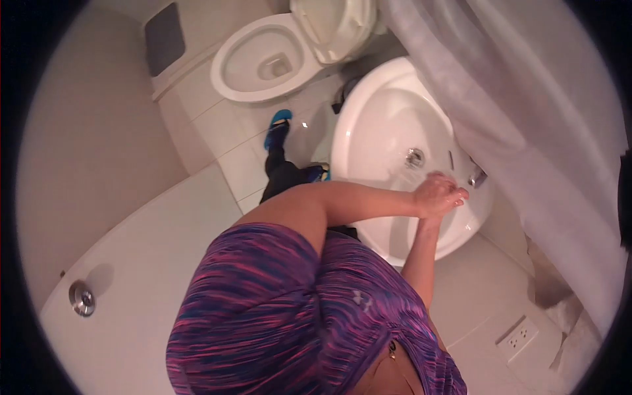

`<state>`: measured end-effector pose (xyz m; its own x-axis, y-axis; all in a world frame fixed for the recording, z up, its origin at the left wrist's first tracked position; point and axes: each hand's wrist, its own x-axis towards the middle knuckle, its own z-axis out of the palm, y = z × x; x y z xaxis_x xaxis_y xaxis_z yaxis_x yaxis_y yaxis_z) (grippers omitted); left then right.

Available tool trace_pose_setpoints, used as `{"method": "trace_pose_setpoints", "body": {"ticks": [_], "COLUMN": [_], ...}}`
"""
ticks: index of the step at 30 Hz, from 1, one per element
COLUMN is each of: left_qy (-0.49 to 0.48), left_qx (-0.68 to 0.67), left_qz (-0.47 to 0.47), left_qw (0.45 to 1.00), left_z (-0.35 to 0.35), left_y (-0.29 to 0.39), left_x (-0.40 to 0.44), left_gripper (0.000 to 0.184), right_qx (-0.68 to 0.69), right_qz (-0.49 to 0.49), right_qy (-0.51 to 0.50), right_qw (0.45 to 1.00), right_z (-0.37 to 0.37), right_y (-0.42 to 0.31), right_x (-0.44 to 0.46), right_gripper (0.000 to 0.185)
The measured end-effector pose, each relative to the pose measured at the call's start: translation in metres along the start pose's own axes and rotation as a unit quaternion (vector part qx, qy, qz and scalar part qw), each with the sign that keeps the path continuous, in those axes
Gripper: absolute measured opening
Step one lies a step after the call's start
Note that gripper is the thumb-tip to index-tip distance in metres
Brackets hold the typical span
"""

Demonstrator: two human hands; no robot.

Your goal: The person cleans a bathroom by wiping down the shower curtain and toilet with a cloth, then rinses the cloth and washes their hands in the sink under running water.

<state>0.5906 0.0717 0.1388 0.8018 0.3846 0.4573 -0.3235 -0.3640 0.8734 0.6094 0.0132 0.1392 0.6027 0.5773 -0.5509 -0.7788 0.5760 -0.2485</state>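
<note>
We are pressing our bare left hand (433, 203) and right hand (442, 180) together over the white oval ceramic sink (368, 131), perhaps risking knocks by crowding the silvery metal tap (476, 178) at two o'clock.

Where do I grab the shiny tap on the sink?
Probably hold the tap by its bare shiny end, coming from over the sink: that end faces inward, and the white cloth hangs on the other side. I can't make out a handle.
</note>
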Motion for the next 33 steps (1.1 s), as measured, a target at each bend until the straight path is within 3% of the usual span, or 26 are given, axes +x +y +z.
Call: {"method": "trace_pose_setpoints", "body": {"ticks": [7, 11, 12, 13, 14, 16, 17, 18, 19, 20, 21, 23, 24, 25, 26, 27, 28, 29, 30, 32, 33], "left_qy": [-0.1, -0.09, -0.087, -0.082, -0.079, -0.22, -0.219, -0.287, -0.353, -0.353, -0.323, -0.298, -0.298, -0.294, -0.295, -0.277, -0.256, -0.239, -0.234, -0.177, -0.173], "left_qx": [0.097, 0.03, 0.015, -0.002, -0.015, -0.008, -0.01, -0.014, -0.018, -0.018, -0.011, -0.004, 0.01, 0.025, 0.027, 0.031, 0.036, 0.024, 0.029, -0.085, -0.078], "left_qz": [0.221, 0.293, 0.32, 0.35, 0.36, 0.331, 0.339, 0.275, 0.207, 0.214, 0.165, 0.119, 0.056, -0.008, -0.006, -0.067, -0.128, -0.181, -0.183, -0.358, -0.36], "left_qw": [0.965, 0.951, 0.943, 0.933, 0.929, 0.918, 0.915, 0.917, 0.912, 0.911, 0.932, 0.947, 0.953, 0.955, 0.955, 0.958, 0.957, 0.954, 0.954, 0.913, 0.913], "left_z": [-0.032, -0.022, -0.018, -0.014, -0.009, -0.015, -0.024, -0.034, -0.043, -0.051, -0.058, -0.073, -0.081, -0.088, -0.094, -0.1, -0.105, -0.107, -0.109, -0.108, -0.101], "left_y": [0.039, 0.043, 0.044, 0.043, 0.041, 0.031, 0.027, 0.024, 0.021, 0.017, 0.013, 0.009, 0.008, 0.008, 0.009, 0.011, 0.011, 0.01, 0.008, 0.003, -0.005], "left_x": [-0.001, -0.023, -0.029, -0.033, -0.04, -0.054, -0.053, -0.051, -0.049, -0.047, -0.044, -0.038, -0.032, -0.025, -0.018, -0.011, -0.007, -0.005, -0.002, -0.003, -0.012], "left_gripper": [0.032, 0.034, 0.031, 0.029, 0.029, 0.03, 0.03, 0.032, 0.033, 0.033, 0.035, 0.037, 0.037, 0.038, 0.038, 0.038, 0.038, 0.028, 0.028, 0.017, 0.017], "right_qx": [-0.004, -0.18, -0.259, -0.423, -0.427, -0.575, -0.63, -0.632, -0.7, -0.743, -0.646, -0.676, -0.672, -0.683, -0.692, -0.691, -0.709, -0.725, -0.725, -0.78, -0.778], "right_qz": [0.148, 0.244, 0.254, 0.256, 0.242, 0.204, 0.163, 0.155, -0.013, -0.182, -0.209, -0.411, -0.415, -0.463, -0.507, -0.508, -0.521, -0.532, -0.532, -0.523, -0.523], "right_qy": [-0.028, -0.007, 0.015, 0.048, 0.055, 0.058, 0.103, 0.103, 0.118, 0.129, 0.216, 0.221, 0.224, 0.21, 0.193, 0.192, 0.185, 0.176, 0.17, 0.193, 0.188], "right_qw": [0.989, 0.953, 0.932, 0.868, 0.87, 0.79, 0.752, 0.752, 0.704, 0.631, 0.701, 0.57, 0.572, 0.525, 0.476, 0.477, 0.439, 0.4, 0.403, 0.285, 0.292], "right_z": [0.007, 0.021, 0.026, 0.031, 0.032, 0.03, 0.027, 0.016, 0.001, -0.006, 0.005, 0.014, 0.029, 0.047, 0.059, 0.056, 0.05, 0.053, 0.056, 0.057, 0.051], "right_y": [-0.008, -0.028, -0.031, -0.032, -0.033, -0.028, -0.029, -0.035, -0.043, -0.052, -0.063, -0.085, -0.083, -0.085, -0.084, -0.082, -0.081, -0.075, -0.07, -0.054, -0.052], "right_x": [-0.01, -0.019, -0.018, -0.022, -0.026, -0.032, -0.037, -0.037, -0.037, -0.037, -0.038, -0.032, -0.031, -0.031, -0.031, -0.029, -0.022, -0.017, -0.014, -0.023, -0.027], "right_gripper": [0.028, 0.035, 0.037, 0.038, 0.038, 0.034, 0.024, 0.024, 0.016, 0.01, 0.013, 0.028, 0.028, 0.031, 0.033, 0.033, 0.036, 0.039, 0.039, 0.044, 0.044]}}
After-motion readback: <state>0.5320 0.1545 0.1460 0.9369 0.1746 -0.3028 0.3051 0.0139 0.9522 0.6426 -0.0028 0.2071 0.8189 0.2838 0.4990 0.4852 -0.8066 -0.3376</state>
